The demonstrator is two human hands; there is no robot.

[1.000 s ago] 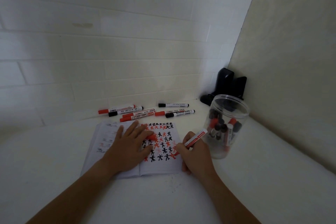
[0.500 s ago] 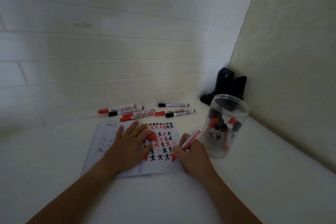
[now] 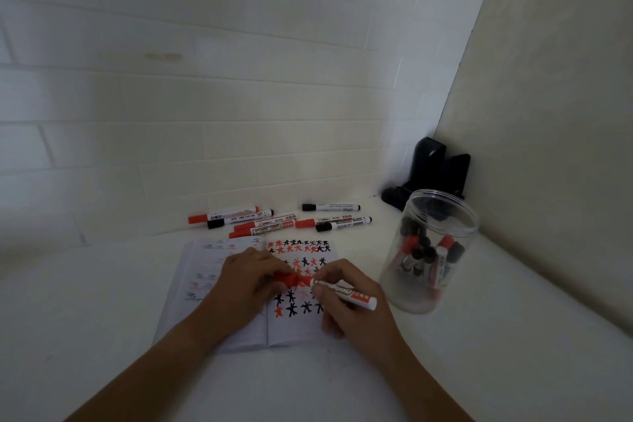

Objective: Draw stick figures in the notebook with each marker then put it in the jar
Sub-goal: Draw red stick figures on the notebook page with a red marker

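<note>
Half a second ago the right hand [image 3: 346, 298] had the red marker [image 3: 339, 291] tipped nib-down at the lower edge of the drawings while the left hand [image 3: 246, 284] lay flat on the notebook [image 3: 239, 336]; now the marker lies nearly level above the page, its barrel pinched in the right fingers, and the left hand has curled round the red cap [image 3: 287, 279] and brought it to the nib end, so both hands meet over the middle of the right-hand page. I take that to mean the drawing with this marker is done and it is being capped, with the drop into the jar [image 3: 431, 301] the step to follow. The jar stands open just to the right of the notebook on the white surface [image 3: 102, 319] and already holds a cluster of red and black markers. A row of loose markers [image 3: 274, 221] lies beyond the notebook near the tiled wall, so a good share of the task is probably left. Whether the cap is fully seated or only meeting the tip cannot be told, since the left fingers cover the joint. The hands also hide the middle rows of stick figures, the left page shows only faint bleed-through, and a dark object [image 3: 435, 171] in the corner behind the jar is too dim to identify
</note>
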